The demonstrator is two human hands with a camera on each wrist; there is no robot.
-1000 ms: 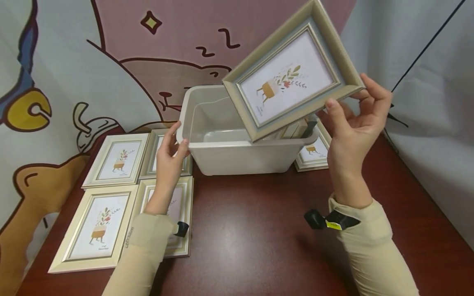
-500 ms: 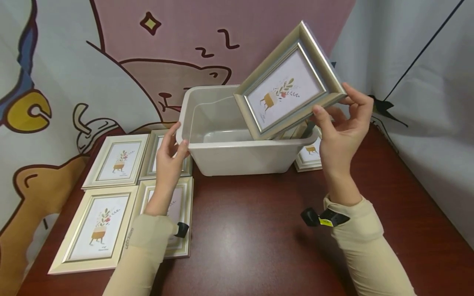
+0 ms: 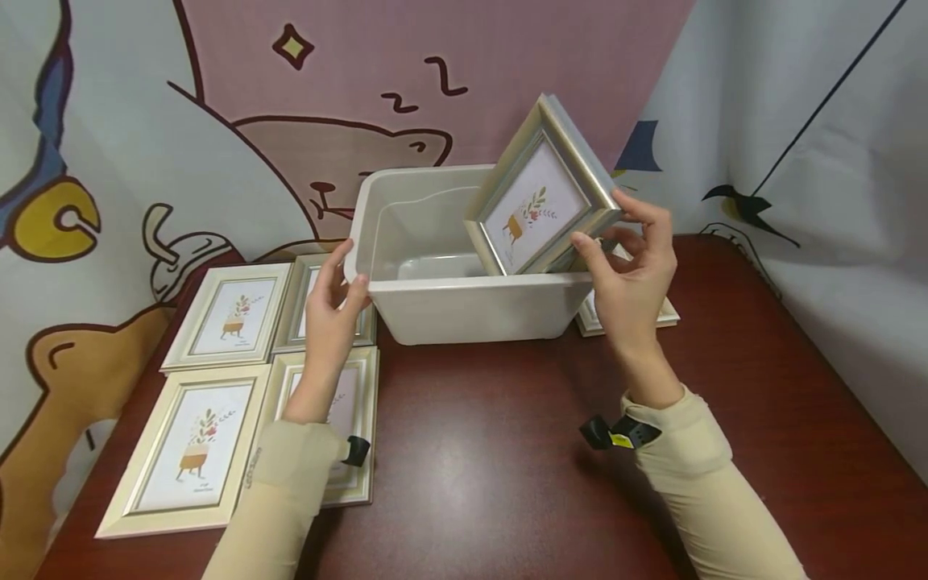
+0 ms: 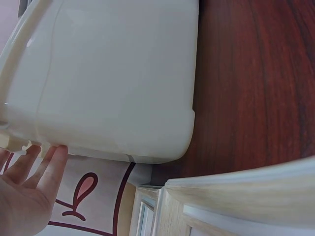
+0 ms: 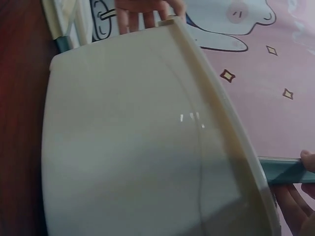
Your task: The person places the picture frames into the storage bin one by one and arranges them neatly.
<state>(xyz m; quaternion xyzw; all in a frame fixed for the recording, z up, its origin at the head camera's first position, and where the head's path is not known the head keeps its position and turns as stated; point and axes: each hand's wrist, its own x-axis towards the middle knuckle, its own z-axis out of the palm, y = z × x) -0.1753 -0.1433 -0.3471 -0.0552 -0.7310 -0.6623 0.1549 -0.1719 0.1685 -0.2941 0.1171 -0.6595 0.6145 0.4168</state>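
Note:
My right hand point(image 3: 634, 282) pinches a silvery-beige picture frame point(image 3: 532, 213) by its lower right edge, thumb in front and fingers behind. The frame is tilted, its lower corner inside the right half of a light grey plastic bin point(image 3: 478, 310), its upper corner well above the rim. It shows a print of a plant in a legged pot. In the right wrist view, the greenish side of the frame point(image 5: 280, 169) crosses the bin's rim. My left hand point(image 3: 333, 314) holds the bin's left end at the rim; its fingertips touch the underside there in the left wrist view.
Several similar picture frames point(image 3: 192, 451) lie face up at the left of the dark red-brown table point(image 3: 478, 451). Another light frame point(image 3: 667, 312) lies behind my right hand, beside the bin. A cartoon-printed backdrop point(image 3: 326, 72) hangs close behind the bin.
My right hand has brought the picture frame down and to the left, from above the bin's rim into its right half. The left hand and the bin have stayed in place.

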